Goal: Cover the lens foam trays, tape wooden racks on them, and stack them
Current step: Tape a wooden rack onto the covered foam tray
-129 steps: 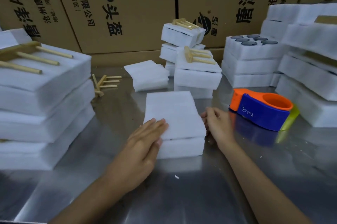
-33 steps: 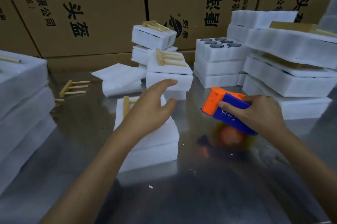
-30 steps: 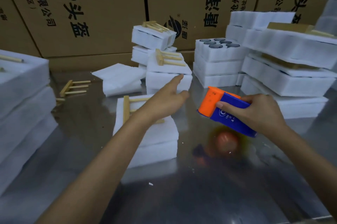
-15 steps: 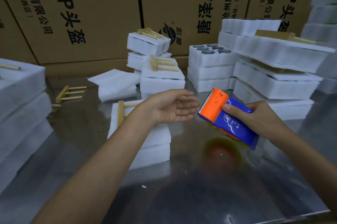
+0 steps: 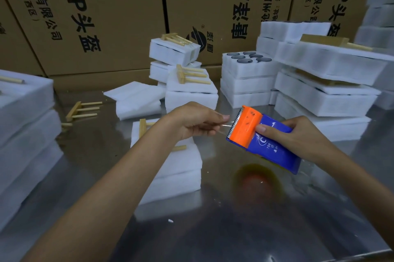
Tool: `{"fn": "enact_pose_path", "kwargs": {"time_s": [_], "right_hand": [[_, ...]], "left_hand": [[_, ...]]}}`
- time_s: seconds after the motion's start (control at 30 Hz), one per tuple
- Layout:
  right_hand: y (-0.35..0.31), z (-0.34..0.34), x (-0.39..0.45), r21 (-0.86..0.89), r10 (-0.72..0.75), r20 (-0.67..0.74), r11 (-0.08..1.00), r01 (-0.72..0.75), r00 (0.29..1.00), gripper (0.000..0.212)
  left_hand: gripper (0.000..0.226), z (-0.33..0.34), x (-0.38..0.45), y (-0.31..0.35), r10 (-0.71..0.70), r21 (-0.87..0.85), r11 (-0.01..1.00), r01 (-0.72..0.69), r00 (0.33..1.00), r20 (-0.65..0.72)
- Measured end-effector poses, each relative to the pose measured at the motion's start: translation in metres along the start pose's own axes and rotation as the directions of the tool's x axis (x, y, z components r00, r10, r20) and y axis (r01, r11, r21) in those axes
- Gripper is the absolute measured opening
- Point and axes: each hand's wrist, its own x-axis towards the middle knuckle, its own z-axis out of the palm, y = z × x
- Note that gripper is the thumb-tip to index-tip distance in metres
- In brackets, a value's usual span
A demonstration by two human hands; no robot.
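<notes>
Blue-orange tape dispenser (image 5: pixel 264 140) – "198" legible – right hand (image 5: pixel 292 135) grips; left hand (image 5: pixel 198 121) pinches tape.

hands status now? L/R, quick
Left hand: closed, pinching the clear tape end at the cutter.
Right hand: closed, holding the blue-and-orange tape dispenser above the table.
</notes>
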Motion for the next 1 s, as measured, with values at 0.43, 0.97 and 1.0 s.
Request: {"fn": "enact_pose_path", "kwargs": {"time_s": [0.43,0.97,1.0], "right_hand": [[-0.008,0.007,-0.002,0.007,0.01,0.038,1.0,-0.011,0.999,0.046],[-0.006,0.012,0.013,0.03,0.064,0.111,0.997,-0.068,0.992,0.086],[-0.008,0.012,0.016,0.036,0.072,0.139,0.996,-0.077,0.988,0.088]], "left_hand": [[0.024,0.005,-0.011,-0.007,-0.065,-0.121,0.99,0.068,0.997,0.028],[0.015,0.0,-0.016,0.003,0.147,0.014,0.989,-0.147,0.973,-0.178],[0.016,-0.001,-0.015,0.005,0.156,0.027,0.988,-0.154,0.968,-0.199]]}}
